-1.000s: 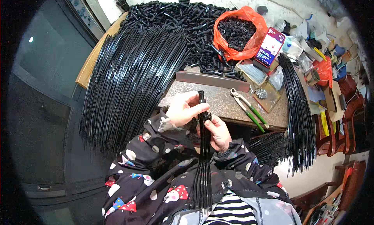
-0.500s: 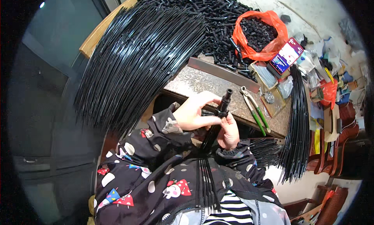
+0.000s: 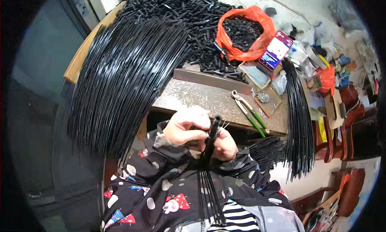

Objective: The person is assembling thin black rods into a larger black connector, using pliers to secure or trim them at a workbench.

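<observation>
Above my lap I hold a black tube point(image 3: 216, 126) upright, its open round end tilted up. My left hand point(image 3: 185, 125) is closed at its left side, with curled fingers and the thumb tip pressed near the tube. My right hand point(image 3: 226, 147) is closed on the tube from the right, its fingers partly hidden behind it. A few thin, pale pins or wires point(image 3: 224, 126) stick out beside the tube, above the right fingers. Below the hands, a bundle of thin black rods point(image 3: 207, 188) hangs down over my jacket. How the rods join the tube is hidden.
Green-handled pliers point(image 3: 252, 115) lie on the speckled worktop point(image 3: 189, 96), behind a metal bar point(image 3: 213, 80). Masses of black rods point(image 3: 124, 79) spread left. Short black tubes point(image 3: 161, 9) pile behind, near a red plastic bag point(image 3: 267, 19). A phone point(image 3: 276, 51) and more rods point(image 3: 297, 127) are right.
The tube has tilted toward me and sits lower, and my left thumb has drawn back from across it to its left side. Thin pins now show by my right fingers. The view has shifted.
</observation>
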The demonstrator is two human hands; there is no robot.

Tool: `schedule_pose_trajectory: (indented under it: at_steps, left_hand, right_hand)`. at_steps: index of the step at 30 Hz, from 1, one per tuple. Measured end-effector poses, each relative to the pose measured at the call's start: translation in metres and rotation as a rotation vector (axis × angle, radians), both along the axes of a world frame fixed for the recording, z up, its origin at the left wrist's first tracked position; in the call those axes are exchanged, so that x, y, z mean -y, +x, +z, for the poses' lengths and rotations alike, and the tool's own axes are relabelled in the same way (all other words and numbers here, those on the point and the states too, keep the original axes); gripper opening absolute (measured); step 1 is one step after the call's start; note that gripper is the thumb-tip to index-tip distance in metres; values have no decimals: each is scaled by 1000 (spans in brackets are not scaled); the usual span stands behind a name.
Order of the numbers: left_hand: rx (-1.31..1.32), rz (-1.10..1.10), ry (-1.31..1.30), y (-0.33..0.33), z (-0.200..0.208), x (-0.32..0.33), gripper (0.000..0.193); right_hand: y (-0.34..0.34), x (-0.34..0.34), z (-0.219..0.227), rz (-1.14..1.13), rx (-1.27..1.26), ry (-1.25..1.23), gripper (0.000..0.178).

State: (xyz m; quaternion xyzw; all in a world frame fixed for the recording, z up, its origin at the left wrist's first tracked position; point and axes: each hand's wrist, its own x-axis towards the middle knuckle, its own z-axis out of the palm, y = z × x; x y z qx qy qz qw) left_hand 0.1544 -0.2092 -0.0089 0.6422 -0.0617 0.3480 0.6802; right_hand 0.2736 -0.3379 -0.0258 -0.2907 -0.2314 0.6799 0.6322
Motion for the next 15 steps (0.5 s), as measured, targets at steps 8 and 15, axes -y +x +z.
schedule_pose_trajectory:
  at_steps: [8, 15]
  left_hand:
    - [304, -497, -152, 28, -3, 4, 16]
    - [313, -639, -75, 39, -2, -1, 16]
  right_hand:
    - [3, 10, -19, 213, 69, 192, 28]
    - [8, 13, -24, 233, 69, 237, 26]
